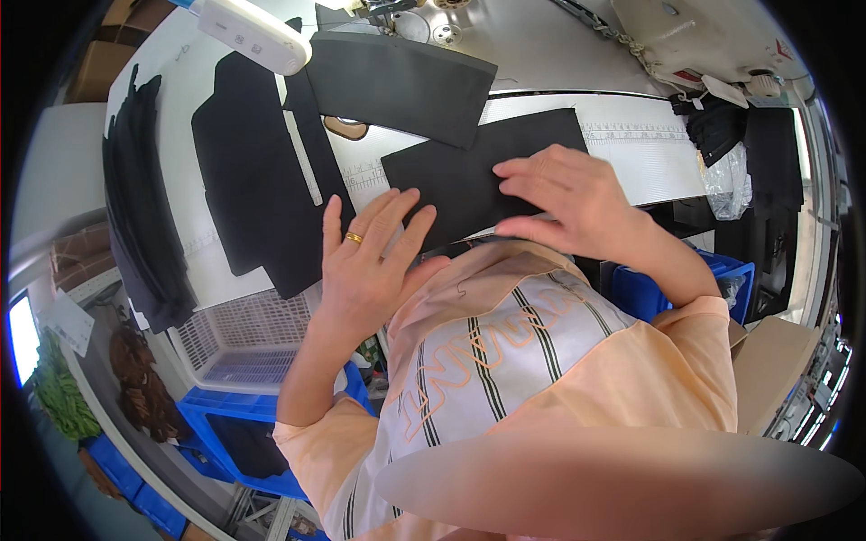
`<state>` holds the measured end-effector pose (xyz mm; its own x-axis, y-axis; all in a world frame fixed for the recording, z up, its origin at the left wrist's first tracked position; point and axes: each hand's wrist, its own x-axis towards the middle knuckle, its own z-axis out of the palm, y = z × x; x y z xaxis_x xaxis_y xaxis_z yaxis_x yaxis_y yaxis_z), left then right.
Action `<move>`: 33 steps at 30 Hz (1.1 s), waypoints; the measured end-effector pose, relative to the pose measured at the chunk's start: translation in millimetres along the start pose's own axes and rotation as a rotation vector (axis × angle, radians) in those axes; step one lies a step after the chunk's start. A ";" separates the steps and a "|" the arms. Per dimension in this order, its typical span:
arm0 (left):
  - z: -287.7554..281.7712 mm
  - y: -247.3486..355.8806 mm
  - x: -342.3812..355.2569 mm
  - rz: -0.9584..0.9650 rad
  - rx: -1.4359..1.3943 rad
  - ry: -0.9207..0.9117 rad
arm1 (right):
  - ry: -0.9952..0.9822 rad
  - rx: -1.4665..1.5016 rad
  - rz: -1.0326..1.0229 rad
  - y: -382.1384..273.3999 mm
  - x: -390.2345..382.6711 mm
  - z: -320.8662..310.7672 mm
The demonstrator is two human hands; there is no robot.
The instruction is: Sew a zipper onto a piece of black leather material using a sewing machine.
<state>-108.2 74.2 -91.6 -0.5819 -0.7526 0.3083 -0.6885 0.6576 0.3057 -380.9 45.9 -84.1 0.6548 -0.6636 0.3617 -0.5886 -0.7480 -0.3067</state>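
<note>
A black fabric piece (pixel 451 185) lies at the front edge of the white table, close to my body. My right hand (pixel 564 198) rests over its right part, fingers stretched out and thumb apart. At the piece's left edge is my left hand (pixel 370 257), fingers spread, a gold ring on one of them. Neither hand grips anything. Another dark piece (pixel 397 86) overlaps the far edge of the first. A brown scissors handle (pixel 345 129) shows partly from under it. Larger black cut pieces (pixel 244 171) lie to the left of my left hand.
A long black fabric stack (pixel 144 198) lies at the table's left. Sewing machine parts (pixel 713 41) stand at the far right, and a white device (pixel 253 34) juts in above. A white basket (pixel 253 338) and blue crates (pixel 239 410) sit below the table.
</note>
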 end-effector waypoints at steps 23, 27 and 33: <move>5.1 -20.1 20.1 -0.079 0.069 -0.010 | 0.905 -0.362 1.312 218.9 -305.2 -200.3; 0.5 -23.4 15.3 -0.143 -0.003 0.009 | 0.613 -1.123 0.823 152.2 -215.1 -219.8; -3.0 -26.9 19.7 -0.104 -0.032 -0.007 | 0.121 -0.058 0.170 41.3 -55.2 -44.3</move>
<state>-99.8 41.8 -91.0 -0.5110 -0.8169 0.2676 -0.7312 0.5768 0.3643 -462.4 52.2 -77.7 0.4841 -0.7712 0.4135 -0.7142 -0.6212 -0.3225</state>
